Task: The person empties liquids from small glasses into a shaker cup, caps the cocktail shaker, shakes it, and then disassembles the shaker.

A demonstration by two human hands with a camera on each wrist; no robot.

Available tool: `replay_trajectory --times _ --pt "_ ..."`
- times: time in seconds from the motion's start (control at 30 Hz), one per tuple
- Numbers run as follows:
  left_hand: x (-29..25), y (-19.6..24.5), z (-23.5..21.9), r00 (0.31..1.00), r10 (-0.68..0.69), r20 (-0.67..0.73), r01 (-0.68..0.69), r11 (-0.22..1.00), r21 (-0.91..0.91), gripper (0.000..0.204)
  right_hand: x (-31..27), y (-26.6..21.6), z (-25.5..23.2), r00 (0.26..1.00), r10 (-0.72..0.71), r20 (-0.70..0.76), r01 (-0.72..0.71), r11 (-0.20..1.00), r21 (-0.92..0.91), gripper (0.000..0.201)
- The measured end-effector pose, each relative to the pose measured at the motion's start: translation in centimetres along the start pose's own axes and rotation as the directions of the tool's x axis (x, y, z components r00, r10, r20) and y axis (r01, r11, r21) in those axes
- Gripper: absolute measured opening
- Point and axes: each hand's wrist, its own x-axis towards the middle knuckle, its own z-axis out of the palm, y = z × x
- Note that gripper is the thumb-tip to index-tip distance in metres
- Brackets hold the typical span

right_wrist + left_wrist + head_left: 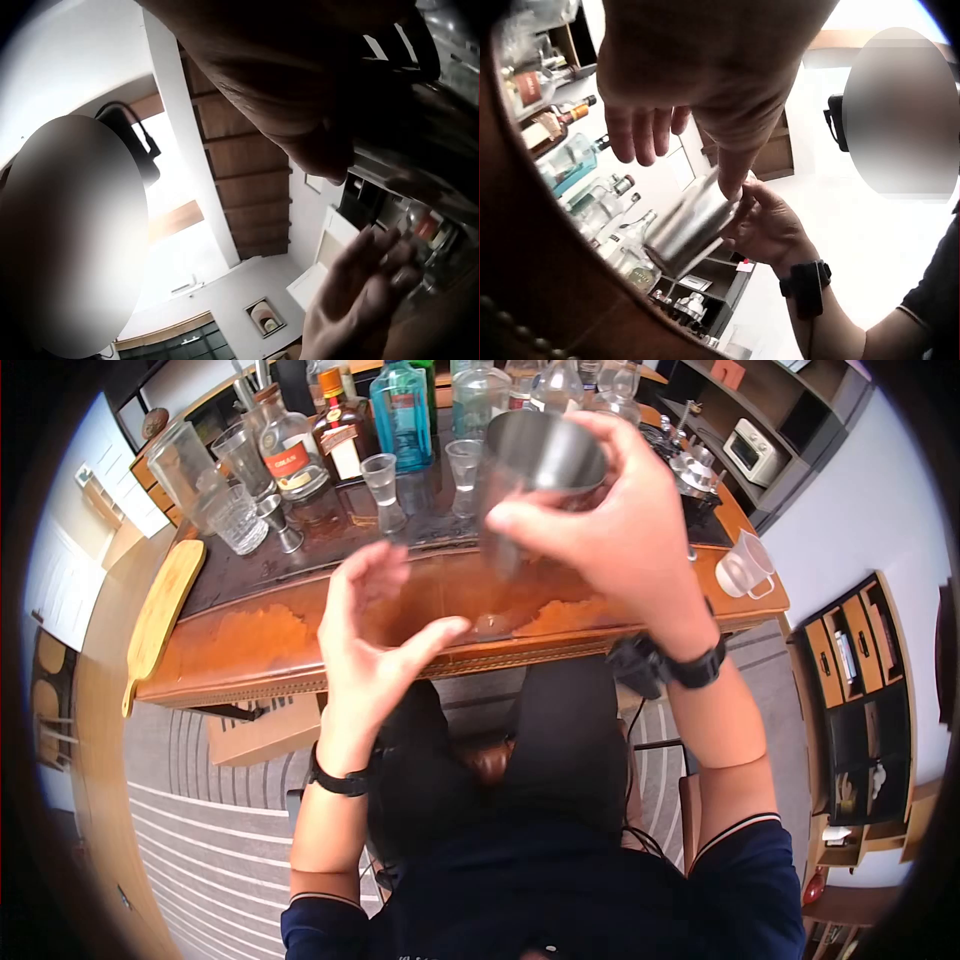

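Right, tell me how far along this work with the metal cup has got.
Set out already: bottles and shot glasses stand on the counter. In hand: the right hand grips the metal cup, tilted above the counter; the left hand is open beside it. Nothing visibly poured yet.

Brushed metal tumbler, satin sheen; glossy worn wood counter; clear glass bottles at 12 o'clock; matt, probably plastic jug at 3.
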Motion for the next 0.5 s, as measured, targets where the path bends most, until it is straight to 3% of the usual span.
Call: replay_trajectory --times 0.07,0.1,0.13,0.23,0.27,0.33,0.37,0.4,0.43,0.5 --pt "0.9 1.1 0.5 0.99 0.138 -0.037 -0.139 0.989 -0.044 0.104 -1.8 -2.7 2.3 0.996 -0.091 0.003 0.091 0.996 0.006 0.088" --pt "1.0 1.3 0.4 0.99 0.132 -0.049 -0.136 0.988 -0.069 0.118 -2.8 -3.6 3.2 0.996 -0.086 0.003 0.086 0.995 0.053 0.088" --pt "1.0 1.8 1.2 0.981 0.152 -0.118 -0.172 0.967 -0.189 0.115 -3.6 -3.6 4.4 0.992 -0.126 0.007 0.124 0.986 0.113 0.089" --pt "0.2 2.3 -0.1 0.931 0.347 -0.117 -0.325 0.93 0.171 0.096 -6.1 -4.6 6.5 0.986 -0.168 0.021 0.159 0.962 0.22 0.096" --pt "-0.4 1.8 -0.2 0.947 0.278 -0.163 -0.26 0.958 0.124 0.089 -6.2 -4.4 6.8 0.986 -0.165 0.026 0.155 0.961 0.229 0.096" --pt "-1.1 2.6 0.1 0.969 0.084 -0.232 -0.106 0.991 -0.082 0.087 -6.7 -4.0 7.0 0.957 -0.288 0.026 0.269 0.92 0.285 0.095" --pt "-1.0 2.6 -0.2 0.97 0.079 -0.228 -0.1 0.992 -0.082 0.087 -6.6 -3.7 6.3 0.942 -0.325 0.087 0.286 0.909 0.303 0.102" --pt "-0.6 2.5 -0.7 0.953 0.234 -0.194 -0.234 0.972 0.025 0.088 -6.6 -4.0 5.4 0.944 -0.319 0.089 0.28 0.911 0.302 0.102" --pt "-0.4 2.5 -1.0 0.912 0.383 -0.145 -0.367 0.922 0.124 0.089 -6.4 -4.5 4.3 0.933 -0.31 0.184 0.244 0.918 0.314 0.106" --pt "-0.4 2.6 -1.1 0.922 0.356 -0.151 -0.334 0.93 0.15 0.092 -5.9 -3.9 2.4 0.885 -0.322 0.338 0.195 0.913 0.359 0.115"
